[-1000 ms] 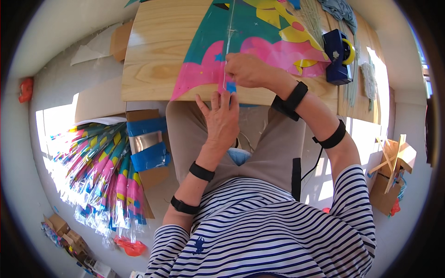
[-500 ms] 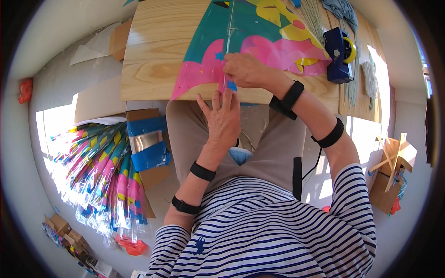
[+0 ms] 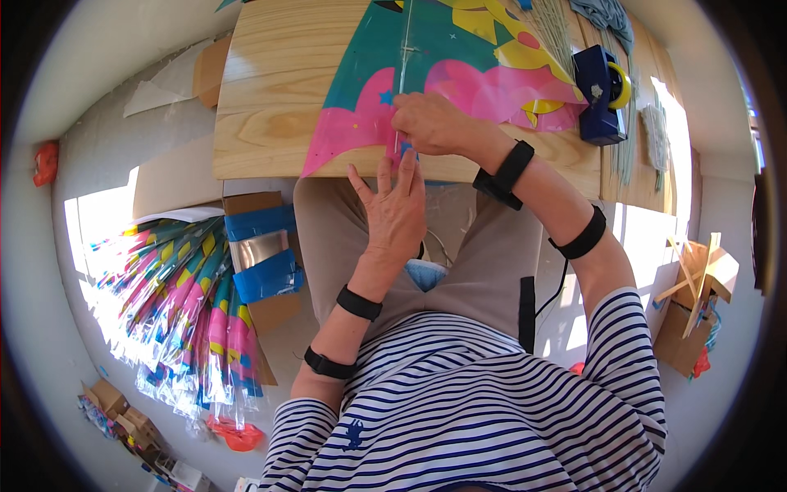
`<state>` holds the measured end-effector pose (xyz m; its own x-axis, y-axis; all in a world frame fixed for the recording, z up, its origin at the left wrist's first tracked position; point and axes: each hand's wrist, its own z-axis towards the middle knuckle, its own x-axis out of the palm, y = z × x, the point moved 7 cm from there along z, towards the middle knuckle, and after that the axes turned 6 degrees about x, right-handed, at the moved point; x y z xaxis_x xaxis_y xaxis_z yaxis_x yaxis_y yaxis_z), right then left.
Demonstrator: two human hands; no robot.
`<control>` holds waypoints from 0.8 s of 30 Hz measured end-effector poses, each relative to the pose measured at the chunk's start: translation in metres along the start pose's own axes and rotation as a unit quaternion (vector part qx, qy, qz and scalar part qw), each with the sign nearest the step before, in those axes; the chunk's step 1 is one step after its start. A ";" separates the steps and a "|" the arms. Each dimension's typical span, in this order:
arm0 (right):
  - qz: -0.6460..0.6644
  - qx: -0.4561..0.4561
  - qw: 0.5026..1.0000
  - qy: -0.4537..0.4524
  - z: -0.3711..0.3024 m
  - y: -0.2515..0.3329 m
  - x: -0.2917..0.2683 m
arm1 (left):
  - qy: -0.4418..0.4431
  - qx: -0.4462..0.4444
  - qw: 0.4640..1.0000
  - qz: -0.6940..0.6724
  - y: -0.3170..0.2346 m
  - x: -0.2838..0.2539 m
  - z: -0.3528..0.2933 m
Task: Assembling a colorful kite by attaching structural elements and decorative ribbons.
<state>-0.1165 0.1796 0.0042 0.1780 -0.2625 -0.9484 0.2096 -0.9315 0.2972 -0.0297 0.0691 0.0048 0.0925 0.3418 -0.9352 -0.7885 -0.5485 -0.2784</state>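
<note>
1. Colourful kite sheet (image 3: 459, 74) lay flat on the wooden table (image 3: 279, 90), its near edge at the table's front; same spot as before.
2. Right hand (image 3: 430, 123) stayed pinched on the sheet's near edge beside the thin spar (image 3: 405, 49).
3. Left hand (image 3: 395, 209) remained flat, fingers spread, fingertips touching that edge from below; barely shifted.
4. Blue tape dispenser (image 3: 601, 94) sat to the right, unmoved.

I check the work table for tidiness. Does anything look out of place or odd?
Nothing looks damaged or spilled. The colourful sheet hangs slightly over the near edge of the table, where both hands hold it.
</note>
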 end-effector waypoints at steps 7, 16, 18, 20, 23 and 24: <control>-0.061 0.019 0.998 -0.009 0.004 -0.002 -0.001 | -0.003 0.002 1.000 0.001 0.002 0.000 0.001; 0.001 0.133 0.990 0.048 0.008 -0.014 -0.012 | 0.005 0.010 1.000 0.003 0.001 -0.002 0.003; 0.028 0.151 0.986 0.065 0.006 -0.015 -0.013 | 0.007 0.011 1.000 0.004 0.001 -0.002 0.003; 0.050 0.173 0.981 0.069 0.005 -0.017 -0.014 | 0.008 0.012 1.000 0.008 0.001 -0.001 0.003; 0.077 0.180 0.978 0.073 0.001 -0.018 -0.016 | 0.005 0.012 1.000 0.012 0.001 -0.001 0.002; 0.087 0.178 0.980 -0.004 -0.002 -0.021 -0.022 | 0.004 0.013 1.000 0.011 0.000 -0.001 0.003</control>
<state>-0.1232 0.2052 0.0186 0.1730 -0.4258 -0.8881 -0.1715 -0.9010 0.3985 -0.0317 0.0709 0.0068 0.0809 0.3236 -0.9427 -0.8057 -0.5356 -0.2530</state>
